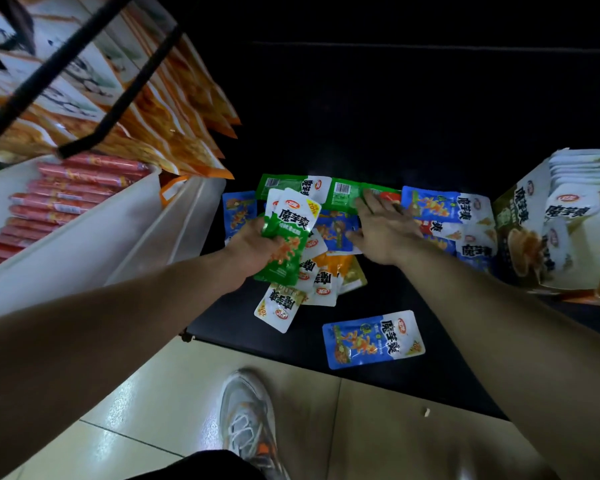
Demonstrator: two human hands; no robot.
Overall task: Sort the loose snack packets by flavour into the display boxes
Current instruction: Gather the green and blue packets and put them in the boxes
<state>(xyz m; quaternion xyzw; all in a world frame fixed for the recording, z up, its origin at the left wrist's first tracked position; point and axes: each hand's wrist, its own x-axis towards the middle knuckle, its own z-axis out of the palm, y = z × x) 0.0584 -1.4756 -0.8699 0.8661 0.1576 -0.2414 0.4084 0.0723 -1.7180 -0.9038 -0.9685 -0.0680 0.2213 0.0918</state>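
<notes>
Fingers of left hand grip green-and-white snack packets, fanned upright

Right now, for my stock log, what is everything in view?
green packets: a few, green-white, gripped in left hand
loose packets: many, blue, green, white, orange, piled on dark shelf
blue packet: one, alone by shelf front
display box: one, olive-white, right, holds white packets
sausages: many, red, white bin, left
orange bags: several, upper left
shoe: one, grey-orange, tiled floor
left hand: one, grips green packets
right hand: one, flat over the pile
</notes>
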